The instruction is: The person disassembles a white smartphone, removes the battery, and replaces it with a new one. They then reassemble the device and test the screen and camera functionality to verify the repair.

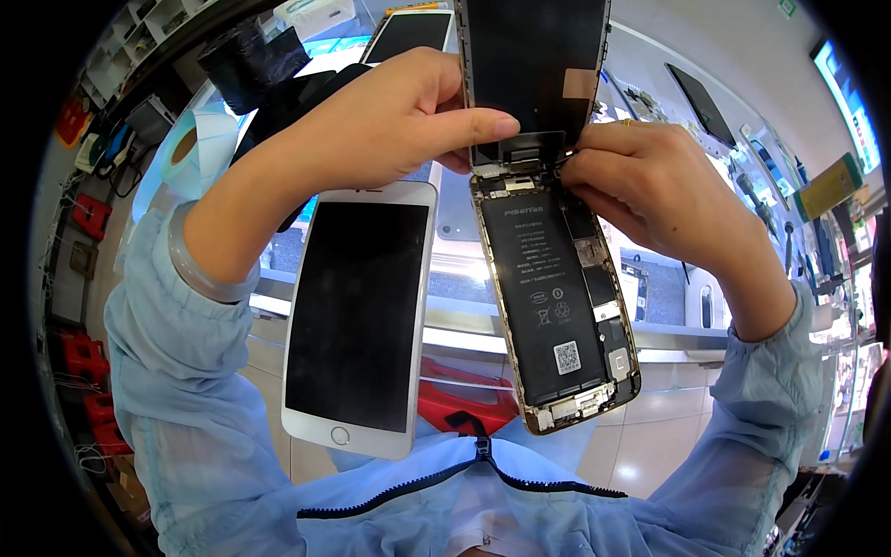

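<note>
Beyond the opened phone body [548, 288], beside a white phone [357, 306], the screen panel [524, 74] is grasped by the left hand [399, 116], while any grip by the right hand [654, 176] cannot be discerned.

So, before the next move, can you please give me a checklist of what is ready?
1. Display panel gripped by the left hand: ok.
2. Right hand at the panel's lower corner: ok.
3. Battery lying in the phone body: ok.
4. Connection between panel and body: cannot tell; fingers partly hide it.
5. Panel closed over the body: not ok; it stands raised.
6. White phone apart from the body: ok.
</note>
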The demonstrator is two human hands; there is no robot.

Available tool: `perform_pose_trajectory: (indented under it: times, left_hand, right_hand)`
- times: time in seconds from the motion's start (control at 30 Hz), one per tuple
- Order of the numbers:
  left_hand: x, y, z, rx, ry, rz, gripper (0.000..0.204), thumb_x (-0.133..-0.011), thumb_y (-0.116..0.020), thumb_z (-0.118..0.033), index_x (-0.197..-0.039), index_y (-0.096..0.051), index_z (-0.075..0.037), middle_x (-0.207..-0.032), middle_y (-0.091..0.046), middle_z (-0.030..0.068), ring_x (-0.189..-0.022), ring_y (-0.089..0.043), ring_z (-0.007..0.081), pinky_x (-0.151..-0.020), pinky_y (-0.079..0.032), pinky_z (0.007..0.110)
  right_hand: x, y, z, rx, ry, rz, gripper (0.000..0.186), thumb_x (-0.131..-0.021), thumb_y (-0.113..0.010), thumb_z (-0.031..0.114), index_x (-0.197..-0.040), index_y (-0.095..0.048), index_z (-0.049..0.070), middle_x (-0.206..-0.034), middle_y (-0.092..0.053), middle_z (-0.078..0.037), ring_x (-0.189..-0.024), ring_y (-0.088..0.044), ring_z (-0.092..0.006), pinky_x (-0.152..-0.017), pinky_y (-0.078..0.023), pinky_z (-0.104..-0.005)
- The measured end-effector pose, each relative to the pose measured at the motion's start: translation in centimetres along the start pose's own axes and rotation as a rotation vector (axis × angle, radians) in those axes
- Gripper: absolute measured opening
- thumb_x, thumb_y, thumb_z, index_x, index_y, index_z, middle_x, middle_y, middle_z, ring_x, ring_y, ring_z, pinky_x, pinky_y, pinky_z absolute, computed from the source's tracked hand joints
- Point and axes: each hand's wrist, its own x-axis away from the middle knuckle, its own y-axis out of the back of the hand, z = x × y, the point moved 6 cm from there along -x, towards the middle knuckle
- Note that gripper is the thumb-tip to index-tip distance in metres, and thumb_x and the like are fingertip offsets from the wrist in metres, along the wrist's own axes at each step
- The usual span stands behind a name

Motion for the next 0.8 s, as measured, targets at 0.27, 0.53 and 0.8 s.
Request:
perform_pose_trajectory:
  times: [0.27, 0.53, 0.8]
  left_hand:
    - [0.0, 0.1, -0.1, -0.005, -0.001, 0.02, 0.032, -0.087, -0.061, -0.027, -0.094, -0.061, 0.003, -0.083, -0.064, 0.0093, -0.076, -0.064, 0.0141, -0.068, -0.055, 0.027]
    - [0.0, 0.0, 0.4, 0.042, -0.032, -0.042, 0.032, -0.087, -0.061, -0.027, -0.088, -0.061, 0.004, -0.077, -0.063, 0.0066, -0.07, -0.061, 0.0111, -0.067, -0.053, 0.025]
    - [0.0, 0.1, 0.3, 0.006, 0.017, 0.01, 0.031, -0.087, -0.06, -0.026, -0.098, -0.06, 0.003, -0.085, -0.064, 0.009, -0.077, -0.063, 0.0128, -0.068, -0.054, 0.026]
  right_hand:
    - [0.3, -0.4, -0.3, -0.055, -0.033, -0.038, 0.011, -0.07, -0.065, 0.003, -0.08, -0.059, 0.003, -0.074, -0.055, -0.008, -0.065, -0.058, -0.0278, -0.056, -0.046, -0.0364]
    - [0.9, 0.3, -0.4, -0.145, -0.04, -0.011, 0.012, -0.072, -0.063, 0.005, -0.084, -0.066, 0.003, -0.079, -0.058, -0.008, -0.069, -0.059, -0.0271, -0.059, -0.047, -0.0369]
    - [1.5, 0.0, -1.6, -0.3, 0.014, 0.054, 0.016, -0.07, -0.062, 0.002, -0.086, -0.065, -0.001, -0.076, -0.056, -0.01, -0.066, -0.058, -0.0266, -0.057, -0.045, -0.0357]
